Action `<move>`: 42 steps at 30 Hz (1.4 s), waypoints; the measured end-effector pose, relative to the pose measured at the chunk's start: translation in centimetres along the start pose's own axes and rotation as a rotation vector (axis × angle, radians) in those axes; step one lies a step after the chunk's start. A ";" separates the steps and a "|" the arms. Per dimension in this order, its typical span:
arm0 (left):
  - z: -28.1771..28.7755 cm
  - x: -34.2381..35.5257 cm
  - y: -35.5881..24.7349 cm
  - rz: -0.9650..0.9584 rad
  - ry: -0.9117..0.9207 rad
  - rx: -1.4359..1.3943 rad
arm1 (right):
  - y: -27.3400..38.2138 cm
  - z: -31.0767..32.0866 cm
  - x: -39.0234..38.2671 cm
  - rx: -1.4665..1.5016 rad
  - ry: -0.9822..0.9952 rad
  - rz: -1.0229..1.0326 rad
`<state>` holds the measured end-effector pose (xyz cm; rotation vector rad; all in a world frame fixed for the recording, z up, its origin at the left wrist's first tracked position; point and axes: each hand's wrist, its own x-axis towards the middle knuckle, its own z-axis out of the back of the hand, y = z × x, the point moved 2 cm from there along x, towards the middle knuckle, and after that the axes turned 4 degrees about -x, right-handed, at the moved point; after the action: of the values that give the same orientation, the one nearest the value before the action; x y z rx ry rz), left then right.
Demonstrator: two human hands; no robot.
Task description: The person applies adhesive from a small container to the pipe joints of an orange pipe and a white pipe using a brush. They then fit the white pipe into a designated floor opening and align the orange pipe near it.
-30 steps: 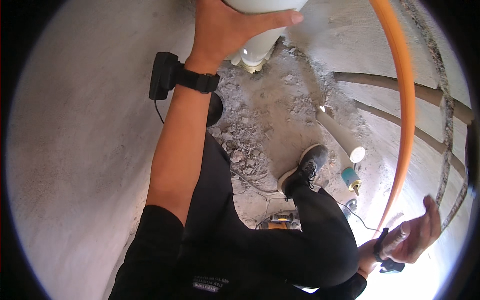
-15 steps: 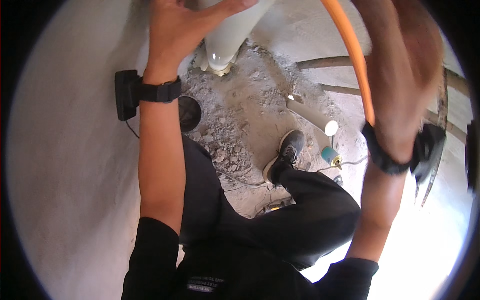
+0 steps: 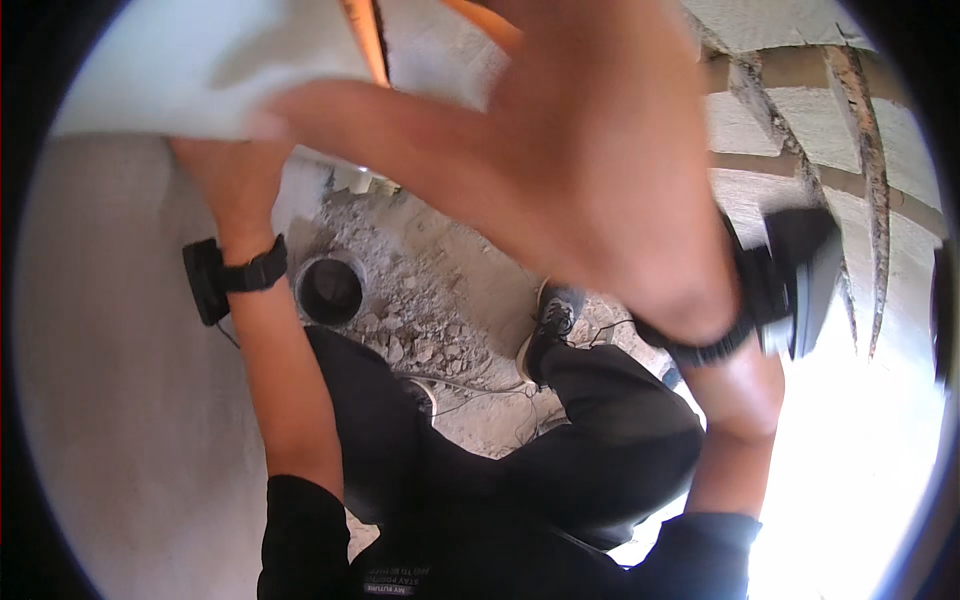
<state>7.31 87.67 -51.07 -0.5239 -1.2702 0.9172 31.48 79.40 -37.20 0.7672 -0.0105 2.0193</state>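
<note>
In the head view, a white plastic pipe point(image 3: 160, 85) fills the upper left, broad and smooth, running out past the top of the picture and crossing in front of the wall point(image 3: 120, 350). The left hand point(image 3: 235, 180) reaches up to its lower edge; the fingers pass out of sight behind the pipe, so how tightly they close cannot be told. The right hand point(image 3: 590, 130), large and blurred, comes across from the right with its thumb stretched wide to the left, the tip overlapping the pipe near the left hand. Its other fingers do not show, so whether it grips or only touches cannot be told.

A black strap point(image 3: 255, 272) with a dark box rides on the left wrist, a similar black band point(image 3: 710, 345) on the right. At the top edge, an orange strip point(image 3: 362, 35) with a dark side stands beside the right thumb.

Below, a round dark pipe opening point(image 3: 331, 290) lies near the left forearm, next to grey rubble point(image 3: 420, 335). A dark shoe point(image 3: 556, 318) stands right of the rubble, with thin cables point(image 3: 470, 386) just below. Rough grooves point(image 3: 862, 125) score the wall at right.
</note>
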 end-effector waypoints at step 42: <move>5.1 -4.8 4.0 0.338 -0.135 -0.256 | -15.4 5.3 -15.6 -0.863 -0.413 -0.214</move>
<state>1.14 85.21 -55.65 -0.9114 -1.4579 1.0898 51.81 74.30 -45.54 0.5607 -0.9318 1.4085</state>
